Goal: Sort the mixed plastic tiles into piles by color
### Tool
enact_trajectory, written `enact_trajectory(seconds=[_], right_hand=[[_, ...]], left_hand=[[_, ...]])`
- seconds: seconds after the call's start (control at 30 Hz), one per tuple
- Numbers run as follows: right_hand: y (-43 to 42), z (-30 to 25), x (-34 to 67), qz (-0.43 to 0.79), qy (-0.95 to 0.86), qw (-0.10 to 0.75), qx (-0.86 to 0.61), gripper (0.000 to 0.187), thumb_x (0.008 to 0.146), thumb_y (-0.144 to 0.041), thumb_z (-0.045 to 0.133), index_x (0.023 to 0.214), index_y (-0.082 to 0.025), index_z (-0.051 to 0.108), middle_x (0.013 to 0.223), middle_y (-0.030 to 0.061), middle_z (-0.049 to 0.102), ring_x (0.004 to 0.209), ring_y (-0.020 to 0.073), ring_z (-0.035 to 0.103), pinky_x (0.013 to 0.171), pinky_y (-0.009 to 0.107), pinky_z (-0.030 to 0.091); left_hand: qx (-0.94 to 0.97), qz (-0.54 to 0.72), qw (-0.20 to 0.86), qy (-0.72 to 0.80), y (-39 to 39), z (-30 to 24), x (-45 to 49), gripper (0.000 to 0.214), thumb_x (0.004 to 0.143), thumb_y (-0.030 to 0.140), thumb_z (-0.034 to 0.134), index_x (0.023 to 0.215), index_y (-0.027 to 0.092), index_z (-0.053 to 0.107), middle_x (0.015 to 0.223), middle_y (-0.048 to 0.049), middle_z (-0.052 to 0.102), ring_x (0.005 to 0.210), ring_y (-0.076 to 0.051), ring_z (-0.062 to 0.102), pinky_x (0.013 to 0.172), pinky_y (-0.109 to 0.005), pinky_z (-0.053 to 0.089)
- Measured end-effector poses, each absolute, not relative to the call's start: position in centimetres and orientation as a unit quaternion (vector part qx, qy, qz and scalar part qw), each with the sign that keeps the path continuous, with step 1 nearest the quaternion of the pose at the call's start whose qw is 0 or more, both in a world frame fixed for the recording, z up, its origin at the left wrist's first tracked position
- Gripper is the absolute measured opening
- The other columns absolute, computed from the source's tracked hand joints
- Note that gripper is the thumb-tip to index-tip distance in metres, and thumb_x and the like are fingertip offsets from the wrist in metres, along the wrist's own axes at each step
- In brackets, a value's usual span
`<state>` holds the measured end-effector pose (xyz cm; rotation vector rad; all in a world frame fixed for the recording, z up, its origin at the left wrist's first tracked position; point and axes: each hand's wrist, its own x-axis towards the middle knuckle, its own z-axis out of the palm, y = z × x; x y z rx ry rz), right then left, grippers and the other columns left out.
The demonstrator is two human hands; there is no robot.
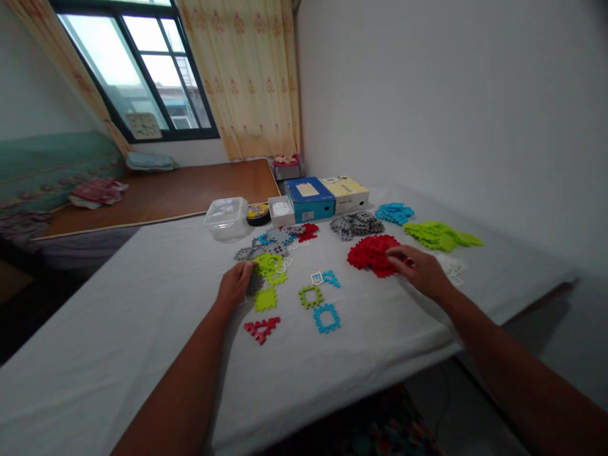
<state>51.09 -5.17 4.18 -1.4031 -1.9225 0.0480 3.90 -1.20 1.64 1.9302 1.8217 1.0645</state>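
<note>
My left hand (234, 284) is at the left edge of a mixed heap of flat plastic interlocking pieces, its fingers closed beside a green piece (266, 263). What it pinches, if anything, is hidden. My right hand (420, 269) reaches over the right side of the red pile (373, 254), fingers bent together, with red showing between thumb and fingers. Between the hands lie a green square (265, 299), a red triangle (261, 330), a green frame (310, 296), a blue frame (327, 318), a blue triangular piece (331, 278) and a small white window piece (316, 277).
Behind are grey (356, 225), blue (394, 213) and bright green (439, 235) piles, with white pieces (452, 267) right of my right hand. A clear plastic tub (227, 218), a round black-and-yellow container (258, 214), a blue box (308, 199) and a yellow-white box (346, 193) stand farther back.
</note>
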Motion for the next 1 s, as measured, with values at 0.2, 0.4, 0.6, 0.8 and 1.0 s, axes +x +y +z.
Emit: enact_trajectory(seconds=[0.2, 0.4, 0.6, 0.8, 1.0], right_hand=[[-4.2, 4.1, 39.8, 0.072, -0.915, 0.218, -0.33, 0.031, 0.088, -0.023, 0.058, 0.119, -0.022, 0.063, 0.118, 0.0098, 0.067, 0.107, 0.024, 0.059, 0.093, 0.041, 0.047], [-2.8, 1.6, 35.8, 0.001, -0.92, 0.165, -0.355, 0.026, 0.092, -0.019, 0.054, 0.116, -0.02, 0.064, 0.112, 0.0107, 0.069, 0.101, 0.0237, 0.058, 0.083, 0.037, 0.045], [-3.2, 0.6, 36.6, -0.01, -0.92, 0.207, -0.334, 0.027, 0.096, -0.023, 0.049, 0.118, -0.021, 0.064, 0.113, 0.0098, 0.069, 0.103, 0.0233, 0.056, 0.082, 0.037, 0.043], [-3.8, 2.6, 37.9, 0.014, -0.881, 0.309, -0.357, 0.025, 0.096, -0.025, 0.048, 0.11, -0.021, 0.069, 0.101, 0.0107, 0.069, 0.095, 0.0224, 0.059, 0.084, 0.037, 0.047], [-5.2, 3.7, 44.2, 0.025, -0.776, 0.401, -0.487, 0.023, 0.091, -0.04, 0.056, 0.101, -0.023, 0.069, 0.094, 0.0075, 0.072, 0.084, 0.022, 0.065, 0.08, 0.036, 0.05]], left_hand=[[0.672, 0.366, 0.154, 0.625, -1.3, 1.5, 3.9, 0.05, 0.09, 0.053, 0.035, 0.097, 0.019, 0.071, 0.095, -0.0128, 0.072, 0.091, -0.026, 0.065, 0.085, -0.043, 0.048], [0.666, 0.356, 0.161, 0.635, -1.4, 1.8, 4.2, 0.052, 0.09, 0.054, 0.033, 0.098, 0.019, 0.072, 0.097, -0.0118, 0.072, 0.092, -0.026, 0.064, 0.086, -0.042, 0.048], [0.665, 0.373, 0.158, 0.628, -1.4, 1.9, 4.3, 0.052, 0.088, 0.055, 0.036, 0.094, 0.019, 0.072, 0.094, -0.0104, 0.073, 0.089, -0.025, 0.065, 0.083, -0.039, 0.048], [0.665, 0.371, 0.164, 0.628, -1.4, 1.8, 3.9, 0.054, 0.088, 0.059, 0.036, 0.096, 0.02, 0.072, 0.097, -0.0113, 0.073, 0.092, -0.026, 0.064, 0.086, -0.041, 0.048], [0.668, 0.366, 0.143, 0.632, -1.1, 1.7, 3.6, 0.055, 0.087, 0.062, 0.037, 0.094, 0.021, 0.072, 0.092, -0.0099, 0.073, 0.085, -0.026, 0.066, 0.079, -0.039, 0.05]])
